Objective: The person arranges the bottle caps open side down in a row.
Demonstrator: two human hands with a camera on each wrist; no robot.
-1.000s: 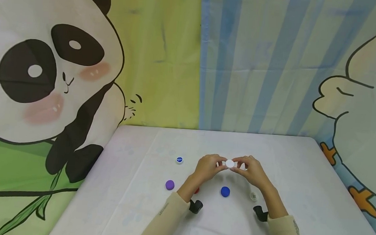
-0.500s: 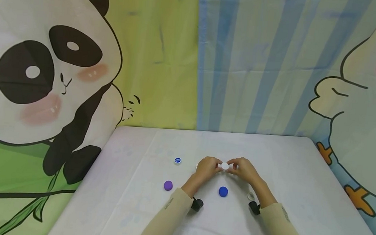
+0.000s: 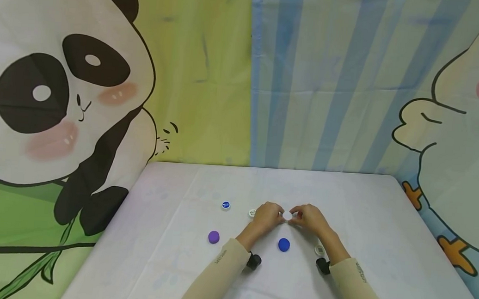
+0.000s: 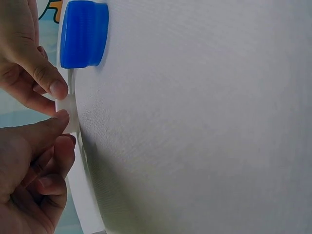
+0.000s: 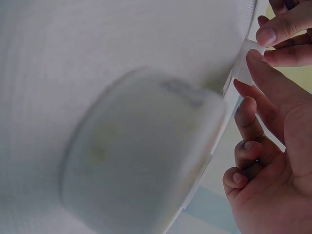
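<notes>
A plain white bottle cap is pinched at its edges by both hands, low over the table. My left hand grips its left side between thumb and fingertips. On the opposite side, my right hand does the same. The left wrist view shows the white bottle cap edge-on, with both thumbs on it. In front of the hands lies a blue cap. A whitish cap peeks out beside my left hand, and a pale cap lies near my right wrist, partly hidden.
A purple cap and a white cap with a blue centre lie to the left on the white-covered table. Black wrist cameras hang under both sleeves. Printed curtains rise behind the table.
Both hands have come down slightly with the white bottle cap. A red cap glimpsed by the left forearm is now hidden, and the whitish cap beside the left hand has come into sight.
</notes>
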